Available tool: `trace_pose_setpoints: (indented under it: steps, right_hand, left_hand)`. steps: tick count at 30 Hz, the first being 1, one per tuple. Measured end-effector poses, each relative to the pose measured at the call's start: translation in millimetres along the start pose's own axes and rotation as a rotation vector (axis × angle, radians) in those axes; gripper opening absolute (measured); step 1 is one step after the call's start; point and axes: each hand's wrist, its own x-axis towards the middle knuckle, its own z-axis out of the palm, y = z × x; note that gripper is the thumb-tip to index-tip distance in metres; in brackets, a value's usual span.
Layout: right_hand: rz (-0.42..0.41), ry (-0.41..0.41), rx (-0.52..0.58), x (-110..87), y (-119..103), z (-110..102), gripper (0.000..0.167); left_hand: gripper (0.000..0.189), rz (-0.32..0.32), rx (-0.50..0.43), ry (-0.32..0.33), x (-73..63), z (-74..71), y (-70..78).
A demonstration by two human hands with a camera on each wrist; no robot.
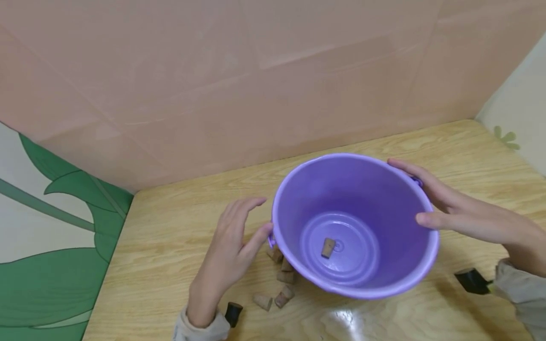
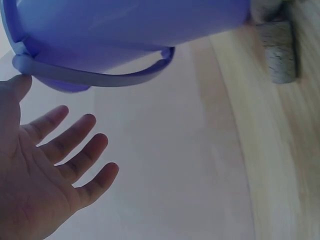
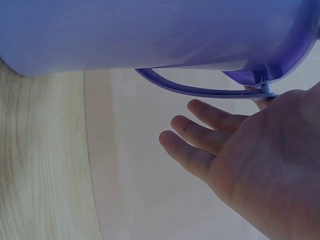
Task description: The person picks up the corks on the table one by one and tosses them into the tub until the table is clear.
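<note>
A purple bucket (image 1: 356,189) stands on the wooden table, one brown cork (image 1: 328,248) lying on its floor. My right hand (image 1: 465,208) holds the rim, thumb over the edge and index finger along the outside. Its other fingers (image 3: 192,155) stretch below the bucket's handle (image 3: 200,92), apart from the wall. With fingers spread, my left hand (image 1: 230,246) is at the bucket's left side, thumb tip touching near the handle joint (image 1: 271,241). The handle (image 2: 95,78) hangs along the far side in the left wrist view.
Several loose corks (image 1: 262,301) lie on the table (image 1: 170,246) left of the bucket, some partly hidden by it. A pinkish sheet (image 1: 213,94) rises behind the table. Green leaf-patterned panel (image 1: 47,284) borders the left, a pale panel (image 1: 520,118) the right.
</note>
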Motion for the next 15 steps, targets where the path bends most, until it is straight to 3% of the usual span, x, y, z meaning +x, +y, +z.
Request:
trace_pose_setpoints:
  steps: [5,11,15]
  right_hand:
    - [-0.008,-0.001,-0.016,0.2,-2.4,0.2,0.09]
    - [0.024,-0.004,-0.023,2.5,-30.3,4.1,0.089]
    - [0.024,-0.002,-0.03,2.5,-37.5,4.4,0.089]
  left_hand:
    - [0.045,-0.033,0.013,-0.017,-4.8,3.0,-6.9]
    - [0.041,-0.088,0.004,-0.049,-9.6,9.7,-16.0]
    - [0.041,-0.132,0.007,-0.079,-12.5,12.1,-20.6]
